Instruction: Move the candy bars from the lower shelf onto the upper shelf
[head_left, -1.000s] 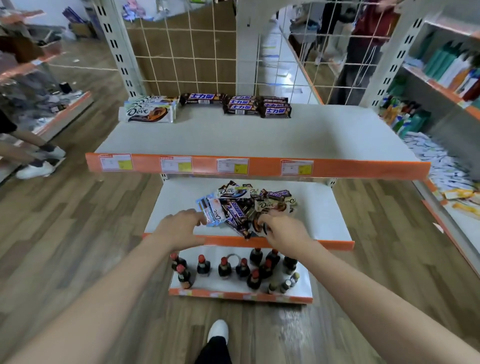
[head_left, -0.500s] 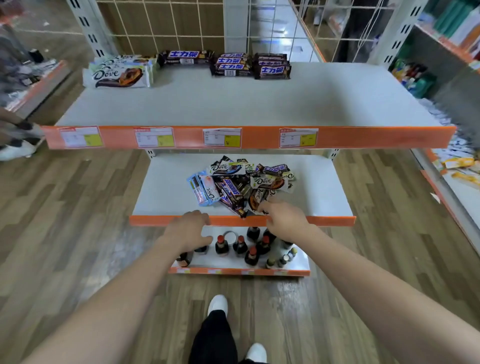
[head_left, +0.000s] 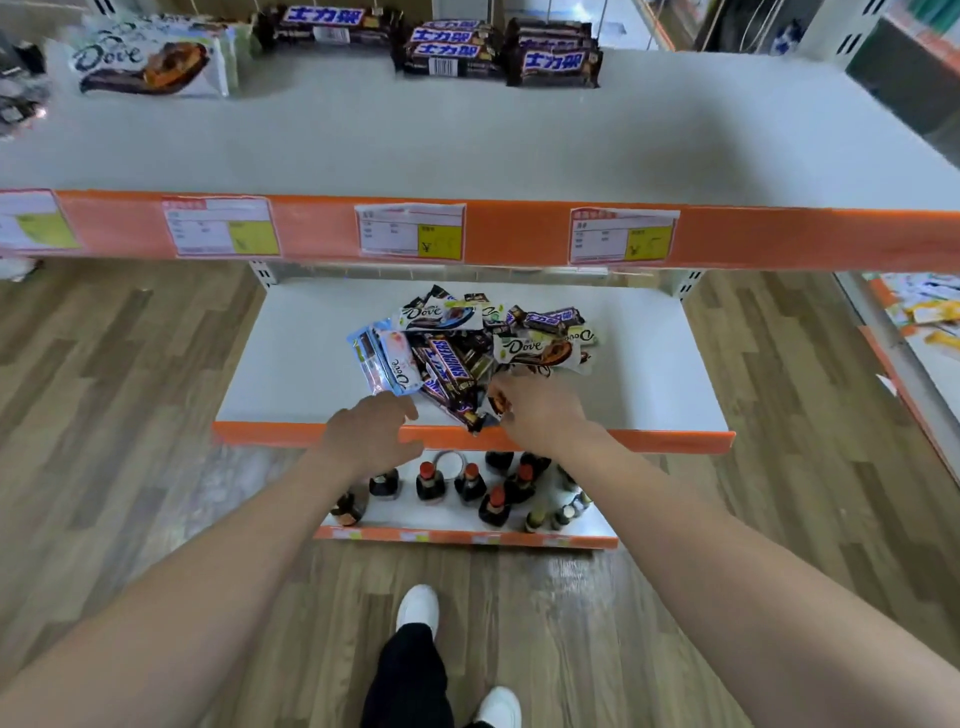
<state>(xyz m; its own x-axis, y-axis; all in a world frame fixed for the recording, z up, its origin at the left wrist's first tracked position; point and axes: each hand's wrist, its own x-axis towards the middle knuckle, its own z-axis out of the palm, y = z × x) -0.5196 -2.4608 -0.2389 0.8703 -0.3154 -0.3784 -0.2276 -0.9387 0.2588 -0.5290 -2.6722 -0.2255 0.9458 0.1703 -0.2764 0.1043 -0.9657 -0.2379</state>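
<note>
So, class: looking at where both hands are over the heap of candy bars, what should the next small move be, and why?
Probably lift the right hand with the wrapper it seems to pinch at the candy pile's near edge, and carry it to the upper shelf. The left hand holds nothing, and most bars lie below.

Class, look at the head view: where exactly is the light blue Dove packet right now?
The light blue Dove packet lies on the lower shelf, at the left edge of the candy pile, just beyond the left hand.
</note>
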